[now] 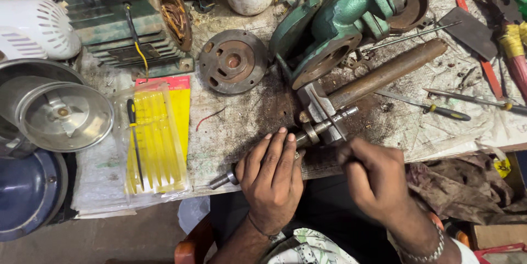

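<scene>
The motor shaft [307, 132] lies at the near edge of the workbench [241, 121], its long axis running diagonally from its stepped end [222, 180] at lower left, which sticks out past the bench edge, up to its far end near the rusty steel pipe [387, 71] at upper right. The left hand [272, 179] lies flat over the shaft's middle, fingers together and curled down over it, pressing it to the bench. The right hand [373, 173] is closed in a fist just right of the shaft, thumb and fingers pinched on something dark and slim whose kind cannot be told; its tip meets the shaft close to the left fingertips. Beyond the shaft stands a green pump housing [340, 22], with a round rusty end cover [233, 60] to its left. A packet of yellow-handled tools [156, 137] lies well left of the hands
</scene>
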{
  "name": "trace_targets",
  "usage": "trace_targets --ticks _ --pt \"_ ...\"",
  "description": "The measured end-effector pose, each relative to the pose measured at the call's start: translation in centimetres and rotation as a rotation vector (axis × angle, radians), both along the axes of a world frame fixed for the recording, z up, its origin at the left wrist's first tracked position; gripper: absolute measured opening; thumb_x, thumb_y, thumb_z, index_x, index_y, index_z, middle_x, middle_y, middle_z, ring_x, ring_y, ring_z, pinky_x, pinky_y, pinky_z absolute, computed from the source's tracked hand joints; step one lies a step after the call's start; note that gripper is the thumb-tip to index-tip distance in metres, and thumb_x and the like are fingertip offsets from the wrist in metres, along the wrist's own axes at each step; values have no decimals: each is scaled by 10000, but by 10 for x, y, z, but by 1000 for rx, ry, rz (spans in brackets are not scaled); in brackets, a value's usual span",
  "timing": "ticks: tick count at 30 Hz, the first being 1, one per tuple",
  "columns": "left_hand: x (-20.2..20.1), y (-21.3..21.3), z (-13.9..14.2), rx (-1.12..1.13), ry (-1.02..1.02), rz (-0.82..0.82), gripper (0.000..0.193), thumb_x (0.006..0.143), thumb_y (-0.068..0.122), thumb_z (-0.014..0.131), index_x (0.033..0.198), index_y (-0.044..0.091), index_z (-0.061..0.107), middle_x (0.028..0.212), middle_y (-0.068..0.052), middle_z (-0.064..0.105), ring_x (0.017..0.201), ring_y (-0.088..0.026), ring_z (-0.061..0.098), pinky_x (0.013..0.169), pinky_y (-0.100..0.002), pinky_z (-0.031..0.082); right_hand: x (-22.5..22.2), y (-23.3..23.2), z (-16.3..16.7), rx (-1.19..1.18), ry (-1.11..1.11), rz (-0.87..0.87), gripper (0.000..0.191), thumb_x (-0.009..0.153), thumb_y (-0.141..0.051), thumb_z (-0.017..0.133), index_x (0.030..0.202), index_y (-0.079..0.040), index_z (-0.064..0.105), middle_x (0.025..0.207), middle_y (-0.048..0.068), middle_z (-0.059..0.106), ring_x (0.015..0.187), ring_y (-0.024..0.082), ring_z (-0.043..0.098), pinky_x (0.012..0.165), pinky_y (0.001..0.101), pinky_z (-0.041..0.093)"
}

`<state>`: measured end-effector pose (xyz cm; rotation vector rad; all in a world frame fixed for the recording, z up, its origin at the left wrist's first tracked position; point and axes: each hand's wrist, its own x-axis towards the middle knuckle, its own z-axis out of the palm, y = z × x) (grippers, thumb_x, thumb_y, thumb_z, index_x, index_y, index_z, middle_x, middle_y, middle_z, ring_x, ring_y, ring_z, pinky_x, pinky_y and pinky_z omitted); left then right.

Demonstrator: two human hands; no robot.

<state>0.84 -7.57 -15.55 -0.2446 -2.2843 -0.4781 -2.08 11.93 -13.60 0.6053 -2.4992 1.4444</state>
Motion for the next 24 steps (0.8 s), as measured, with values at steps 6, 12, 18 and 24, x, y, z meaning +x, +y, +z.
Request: trace_targets --ticks 6,12,18,24 --pt "-1 1 -4 -6 31 7 317 901 135 839 1190 34 754 1267 -72 735 1187 -242 656 979 -394 449 10 6 2 42 19 7 149 741 34 493 794 -3 627 678 103 660 568 196 680 578 310 540" --pt "0 3 -6 -7 24 28 301 881 124 836 1162 36 774 1247 -61 751 1182 -229 653 993 -384 441 -12 -2 -2 51 33 12 140 771 24 507 813 10 639 657 107 661 536 196 668 557 309 536" --pt "-2 4 -13 -8 64 51 253 906 158 845 1131 57 787 1230 -41 758 1183 -207 645 996 -362 420 12 7 5 26 -17 -17 145 753 23 487 781 -1 627 633 91 647 513 180 662 539 306 526" --pt "-2 7 -14 -22 71 70 231 909 146 846 1117 61 795 1225 -31 761 1172 -206 652 993 -361 425 -13 -1 4 46 -10 -7 147 785 23 498 805 7 642 625 94 646 517 176 671 542 303 530"
